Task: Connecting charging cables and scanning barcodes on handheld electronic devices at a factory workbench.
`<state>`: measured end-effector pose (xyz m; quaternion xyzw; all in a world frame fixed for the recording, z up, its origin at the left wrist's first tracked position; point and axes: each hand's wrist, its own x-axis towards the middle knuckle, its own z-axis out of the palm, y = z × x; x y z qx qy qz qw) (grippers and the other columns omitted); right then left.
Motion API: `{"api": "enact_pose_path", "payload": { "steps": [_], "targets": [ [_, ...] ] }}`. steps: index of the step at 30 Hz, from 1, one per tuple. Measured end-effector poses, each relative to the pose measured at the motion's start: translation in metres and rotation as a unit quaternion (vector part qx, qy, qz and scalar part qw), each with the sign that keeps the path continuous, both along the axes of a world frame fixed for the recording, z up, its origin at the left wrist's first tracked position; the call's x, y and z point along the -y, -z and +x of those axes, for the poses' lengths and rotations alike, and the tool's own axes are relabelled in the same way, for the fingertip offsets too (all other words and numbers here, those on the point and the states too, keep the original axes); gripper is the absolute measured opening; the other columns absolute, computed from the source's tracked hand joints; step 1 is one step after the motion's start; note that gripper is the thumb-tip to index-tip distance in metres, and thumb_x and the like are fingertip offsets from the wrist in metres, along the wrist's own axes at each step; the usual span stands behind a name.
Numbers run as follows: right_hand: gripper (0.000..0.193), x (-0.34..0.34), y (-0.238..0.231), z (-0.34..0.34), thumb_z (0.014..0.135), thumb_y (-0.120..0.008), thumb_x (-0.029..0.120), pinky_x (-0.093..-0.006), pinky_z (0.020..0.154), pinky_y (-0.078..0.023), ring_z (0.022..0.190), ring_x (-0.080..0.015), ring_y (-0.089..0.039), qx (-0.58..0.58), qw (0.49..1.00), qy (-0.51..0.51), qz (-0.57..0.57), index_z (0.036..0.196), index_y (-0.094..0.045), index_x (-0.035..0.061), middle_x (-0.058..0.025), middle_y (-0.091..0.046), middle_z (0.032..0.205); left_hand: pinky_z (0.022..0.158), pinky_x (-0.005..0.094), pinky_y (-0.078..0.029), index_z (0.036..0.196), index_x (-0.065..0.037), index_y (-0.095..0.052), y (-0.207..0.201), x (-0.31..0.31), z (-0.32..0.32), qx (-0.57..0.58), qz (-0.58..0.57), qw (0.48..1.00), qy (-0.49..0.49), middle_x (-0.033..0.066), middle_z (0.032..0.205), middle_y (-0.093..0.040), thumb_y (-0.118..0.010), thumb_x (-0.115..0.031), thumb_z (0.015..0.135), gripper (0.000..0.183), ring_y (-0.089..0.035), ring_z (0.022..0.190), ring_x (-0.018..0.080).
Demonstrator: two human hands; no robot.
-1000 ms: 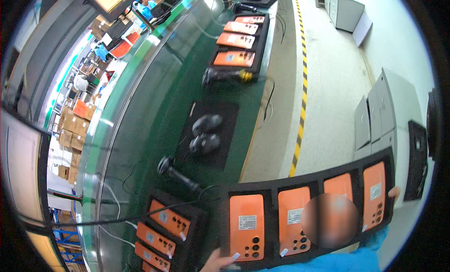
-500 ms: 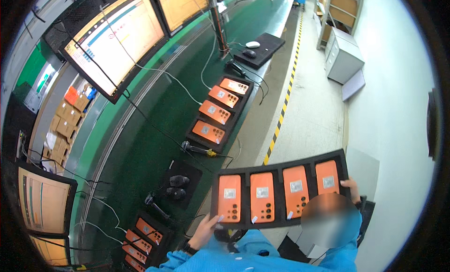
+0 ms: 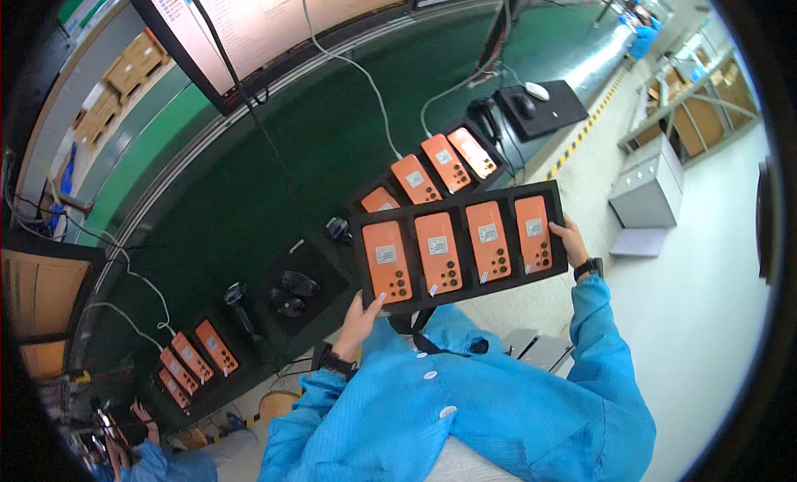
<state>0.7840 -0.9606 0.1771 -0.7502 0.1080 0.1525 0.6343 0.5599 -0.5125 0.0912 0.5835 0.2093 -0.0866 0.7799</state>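
Observation:
Gripped at both ends, a black foam tray (image 3: 469, 292) is held up in front of my body, tilted a little. Several orange phones, one of them this phone (image 3: 437, 245), lie in its slots, camera side up with small labels on their backs. My left hand (image 3: 359, 322) is closed on the tray's lower left corner, thumb on top beside the leftmost phone. At the right end, my right hand (image 3: 569, 239) clasps the edge. Just beyond, partly covered by the held tray, a second phone tray (image 3: 495, 161) rests on the green bench.
On the green bench (image 3: 307, 162) lie a third tray of phones (image 3: 214, 349), a black mat (image 3: 330, 289) with dark mice, a scanner (image 3: 238, 303) and white cables. Monitors (image 3: 274, 29) stand behind. A grey cabinet (image 3: 652, 183) is at right; another person's arm (image 3: 158, 461) shows lower left.
The tray in my hands has moved up and left, over the bench edge, and partly covers the far phone tray. The view has turned, and another person's arm now shows lower left.

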Motion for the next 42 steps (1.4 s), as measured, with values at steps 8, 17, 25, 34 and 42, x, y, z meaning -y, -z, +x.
{"api": "enact_pose_path", "payload": {
  "steps": [8, 17, 25, 34, 42],
  "targets": [
    [0.045, -0.040, 0.082, 0.202, 0.089, -0.056, 0.003, -0.0329, 0.089, -0.048, 0.101, -0.0211, -0.063, 0.117, 0.972, -0.171, -0.111, 0.133, -0.050, 0.0005, -0.0113, -0.066, 0.114, 0.093, 0.0446, -0.042, 0.123, 0.010, -0.046, 0.029, 0.063, 0.073, -0.171, 0.366, 0.915, -0.008, 0.0305, 0.115, -0.051, -0.059, -0.028, 0.093, 0.050, -0.052, 0.106, 0.0427],
    [0.035, -0.167, 0.142, 0.288, 0.085, -0.065, 0.020, -0.0438, 0.095, -0.044, 0.109, -0.0398, -0.055, 0.369, 0.852, -0.296, -0.223, 0.114, -0.062, -0.0009, -0.0209, -0.062, 0.113, 0.099, 0.0490, -0.034, 0.124, 0.003, -0.045, 0.005, 0.150, 0.140, -0.167, 0.589, 0.745, -0.264, 0.0282, 0.122, -0.040, -0.061, -0.008, 0.081, 0.048, -0.040, 0.114, 0.0446],
    [0.032, -0.252, 0.182, 0.304, 0.084, -0.065, 0.039, -0.0469, 0.085, -0.047, 0.097, -0.0393, -0.058, 0.176, 0.835, -0.443, -0.274, 0.091, -0.074, 0.0088, -0.0185, -0.066, 0.099, 0.092, 0.0441, -0.042, 0.104, 0.003, -0.056, 0.019, 0.108, 0.290, -0.021, 0.574, 0.772, -0.272, 0.0236, 0.112, -0.051, -0.062, -0.014, 0.085, 0.026, -0.050, 0.107, 0.0398],
    [0.022, -0.259, 0.165, 0.266, 0.092, -0.055, 0.029, -0.0485, 0.077, -0.045, 0.086, -0.0356, -0.060, 0.331, 0.790, -0.404, -0.320, 0.091, -0.062, 0.0076, -0.0148, -0.066, 0.088, 0.091, 0.0566, -0.034, 0.093, -0.009, -0.071, 0.055, 0.068, 0.372, -0.224, 0.561, 0.787, -0.125, 0.0127, 0.107, -0.064, -0.059, -0.046, 0.085, 0.040, -0.054, 0.107, 0.0361],
    [0.018, -0.265, 0.151, 0.276, 0.097, -0.048, 0.022, -0.0512, 0.071, -0.045, 0.075, -0.0384, -0.063, 0.313, 0.806, -0.391, -0.316, 0.095, -0.050, 0.0047, -0.0179, -0.064, 0.075, 0.077, 0.0492, -0.043, 0.087, -0.006, -0.071, 0.062, 0.069, 0.364, -0.141, 0.583, 0.776, -0.195, 0.0150, 0.088, -0.063, -0.061, -0.031, 0.088, 0.026, -0.059, 0.091, 0.0352]
  ]
}}
